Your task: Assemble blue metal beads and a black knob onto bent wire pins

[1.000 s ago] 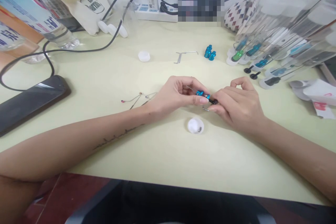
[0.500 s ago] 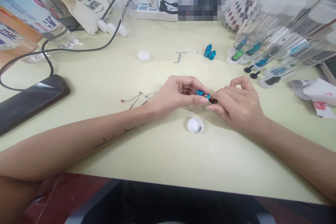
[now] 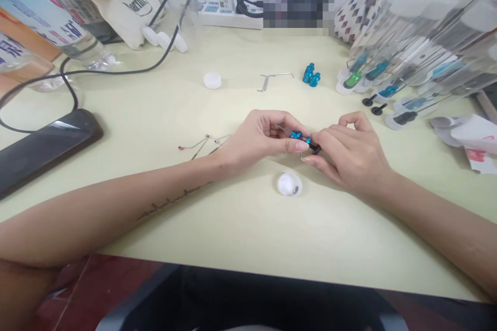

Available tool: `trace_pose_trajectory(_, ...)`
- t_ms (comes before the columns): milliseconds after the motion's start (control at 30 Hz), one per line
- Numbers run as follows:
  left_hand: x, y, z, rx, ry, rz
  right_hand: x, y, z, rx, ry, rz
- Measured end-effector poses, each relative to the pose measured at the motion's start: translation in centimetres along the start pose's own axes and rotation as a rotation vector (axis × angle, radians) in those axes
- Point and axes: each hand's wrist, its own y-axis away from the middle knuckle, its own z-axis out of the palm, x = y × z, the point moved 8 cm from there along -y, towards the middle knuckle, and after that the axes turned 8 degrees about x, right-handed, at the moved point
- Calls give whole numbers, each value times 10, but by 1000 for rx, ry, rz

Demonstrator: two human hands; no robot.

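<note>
Between its thumb and fingers, my left hand (image 3: 267, 137) pinches a small blue metal fitting (image 3: 297, 135) with a black end piece (image 3: 315, 149) and a thin metal rod. My right hand (image 3: 349, 152) is closed at the black end, its fingertips touching it. A short bent silver hex key (image 3: 301, 155) pokes out by the right thumb; its other end is hidden. Just below the hands, a small white cap (image 3: 287, 184) holds tiny dark metal screws (image 3: 295, 190). Left of my left wrist lie several thin metal rods (image 3: 200, 144) with coloured tips.
Farther back are L-shaped hex keys (image 3: 267, 81), blue fittings (image 3: 310, 75) and another white cap (image 3: 212, 80). Clear tubes (image 3: 407, 51) with capped ends stand at right, near black pieces (image 3: 378, 108). A black power bank (image 3: 50, 147) and cable (image 3: 128, 71) lie at left.
The bent end of the hex key has turned from pointing right to pointing down. The black end piece has tilted slightly in my fingers. Both hands stay almost in place.
</note>
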Motion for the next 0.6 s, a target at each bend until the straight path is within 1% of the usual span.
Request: trace_pose_trajectory(600,-1,2,1,-3,-25,-6,0,1,0,5,11,-2)
